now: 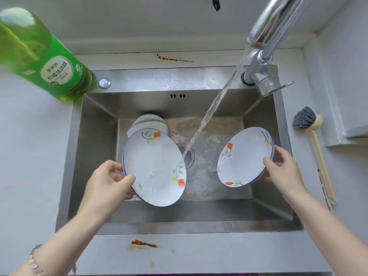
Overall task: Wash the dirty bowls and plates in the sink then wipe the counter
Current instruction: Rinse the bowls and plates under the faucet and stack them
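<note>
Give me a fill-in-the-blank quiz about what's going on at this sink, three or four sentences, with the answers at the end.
1. The left hand and the right hand each grip one flowered ____.
2. Water pours from the ____ into the sink.
3. The soap bottle is coloured ____.
4. The brush lies on the sink's ____ side.
Missing words: plate, faucet, green, right.

The left hand (pixel 111 180) is gripping a flowered plate (pixel 153 166) at eight o'clock over the sink (pixel 95 152), the right hand (pixel 282 172) holding a second plate (pixel 245 156) at four o'clock. Water (pixel 212 111) is streaming down between them.
</note>
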